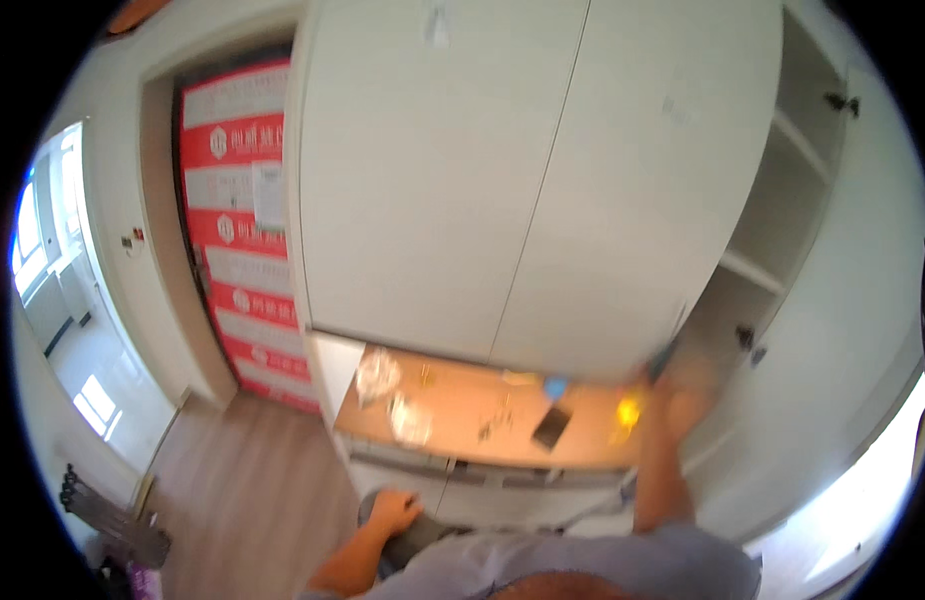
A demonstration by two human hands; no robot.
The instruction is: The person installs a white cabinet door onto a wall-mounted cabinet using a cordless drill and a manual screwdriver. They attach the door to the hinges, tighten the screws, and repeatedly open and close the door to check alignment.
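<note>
My left hand (394, 510) rests on my bent knee with its fingers laid over the grey cloth, holding nothing. My right hand (685, 403), blurred by motion, is raised at the lower right corner of the closed cabinet doors (542, 180). A dark teal tool (662, 360) with a thin tip pointing up shows at its fingers; its exact kind is too smeared to tell. Below that hand, a yellow item (627, 411) sits at the right end of the wooden niche shelf (452, 400). To the right, a tall cabinet door (832, 280) stands swung out on dark hinges (747, 338).
Clear plastic bags (378, 375), small loose hardware (497, 425), a blue item (554, 388) and a dark flat rectangle (552, 428) lie on the shelf. Drawers (397, 485) sit below. A red-and-white wrapped door (242, 230) is at left. Dark metal gear (117, 520) stands on the floor.
</note>
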